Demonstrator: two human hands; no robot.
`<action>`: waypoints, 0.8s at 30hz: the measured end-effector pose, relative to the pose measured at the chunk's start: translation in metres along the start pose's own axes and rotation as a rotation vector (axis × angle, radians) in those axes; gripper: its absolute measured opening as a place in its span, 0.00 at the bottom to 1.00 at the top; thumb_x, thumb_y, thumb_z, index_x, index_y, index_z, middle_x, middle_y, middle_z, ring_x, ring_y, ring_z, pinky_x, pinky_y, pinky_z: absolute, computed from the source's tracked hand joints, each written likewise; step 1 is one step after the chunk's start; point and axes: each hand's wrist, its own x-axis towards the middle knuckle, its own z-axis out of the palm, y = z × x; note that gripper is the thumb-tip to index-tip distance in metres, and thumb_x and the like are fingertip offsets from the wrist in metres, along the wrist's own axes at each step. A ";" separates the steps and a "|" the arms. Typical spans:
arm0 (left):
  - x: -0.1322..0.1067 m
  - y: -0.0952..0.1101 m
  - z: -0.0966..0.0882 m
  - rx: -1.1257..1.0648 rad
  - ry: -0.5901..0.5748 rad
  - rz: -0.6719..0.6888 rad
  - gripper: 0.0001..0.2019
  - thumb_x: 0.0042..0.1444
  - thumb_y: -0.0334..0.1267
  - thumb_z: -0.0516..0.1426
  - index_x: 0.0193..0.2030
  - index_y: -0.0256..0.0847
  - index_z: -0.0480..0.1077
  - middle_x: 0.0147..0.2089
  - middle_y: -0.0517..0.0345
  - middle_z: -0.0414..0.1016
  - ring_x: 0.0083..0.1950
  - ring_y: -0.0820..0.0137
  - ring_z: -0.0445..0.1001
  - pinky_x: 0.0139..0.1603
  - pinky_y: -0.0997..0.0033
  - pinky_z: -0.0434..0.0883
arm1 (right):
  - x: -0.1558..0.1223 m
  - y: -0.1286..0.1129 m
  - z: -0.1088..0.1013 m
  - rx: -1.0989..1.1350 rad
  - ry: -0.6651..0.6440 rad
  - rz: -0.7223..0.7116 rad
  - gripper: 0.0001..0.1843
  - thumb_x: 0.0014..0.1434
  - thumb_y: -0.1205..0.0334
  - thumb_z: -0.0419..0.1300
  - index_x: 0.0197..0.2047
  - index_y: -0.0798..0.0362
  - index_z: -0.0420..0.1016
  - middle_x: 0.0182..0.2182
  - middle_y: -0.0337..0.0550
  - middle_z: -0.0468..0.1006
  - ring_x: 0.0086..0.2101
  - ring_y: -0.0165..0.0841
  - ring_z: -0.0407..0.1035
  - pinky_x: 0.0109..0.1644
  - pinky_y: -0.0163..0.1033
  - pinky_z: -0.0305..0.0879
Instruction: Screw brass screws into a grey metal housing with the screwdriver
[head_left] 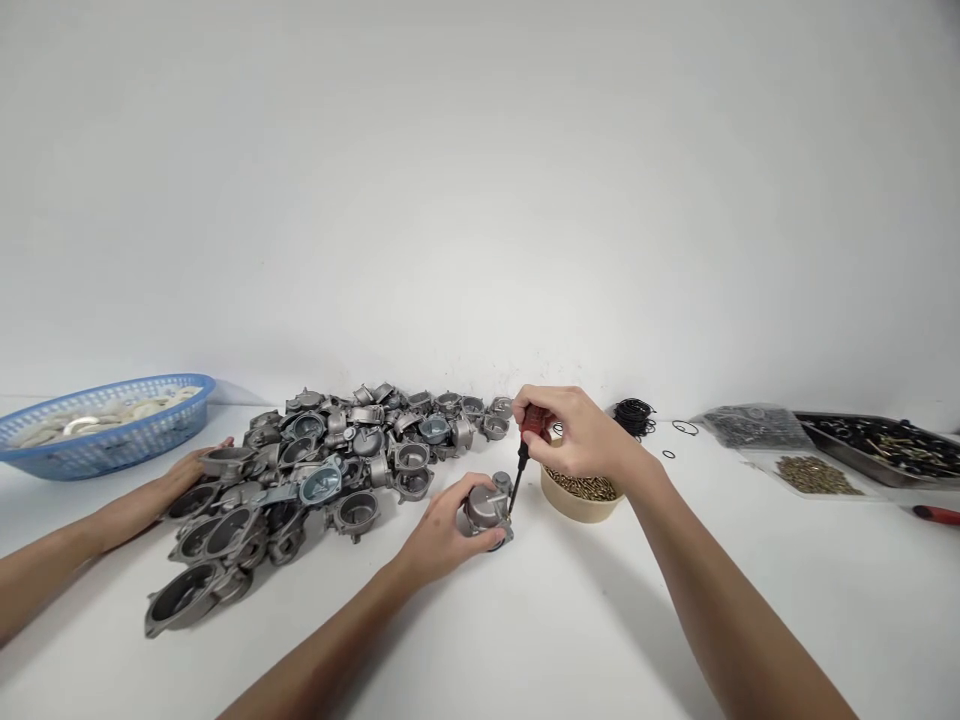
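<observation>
My left hand [442, 530] is closed around a grey metal carburetor bowl [484, 507], which rests on the white table. In my right hand [566, 428] is a screwdriver [523, 452] with a red handle and dark shaft, held nearly upright. Its tip meets the bowl's right edge, where a small brass-coloured spot shows; I cannot make out the screw itself. Just behind and right of the bowl, partly behind my right hand, stands a cream tub [581, 507] of small brass-coloured screws [589, 486].
Many similar metal bowls [356, 512] are piled at the left, with another person's hand [191, 475] at the pile's edge. Beyond it sits a blue basket [150, 440] of whitish parts. Rightward are black rings [634, 415], bagged parts [754, 427], a metal tray [892, 450] and a red-handled tool [936, 515].
</observation>
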 end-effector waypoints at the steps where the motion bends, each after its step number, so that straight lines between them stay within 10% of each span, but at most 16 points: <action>1: 0.000 0.000 0.000 -0.006 -0.001 -0.003 0.21 0.54 0.37 0.64 0.54 0.46 0.66 0.51 0.57 0.74 0.48 0.64 0.74 0.52 0.67 0.70 | 0.000 0.001 0.000 0.002 -0.002 0.001 0.12 0.50 0.76 0.53 0.36 0.50 0.66 0.27 0.34 0.69 0.26 0.26 0.60 0.29 0.33 0.56; 24: 0.000 -0.002 0.001 0.011 0.015 0.020 0.21 0.54 0.38 0.65 0.54 0.46 0.66 0.50 0.56 0.75 0.49 0.63 0.74 0.53 0.65 0.69 | -0.004 -0.013 -0.002 0.037 -0.072 -0.113 0.10 0.55 0.74 0.53 0.37 0.50 0.66 0.31 0.37 0.71 0.28 0.28 0.61 0.33 0.35 0.62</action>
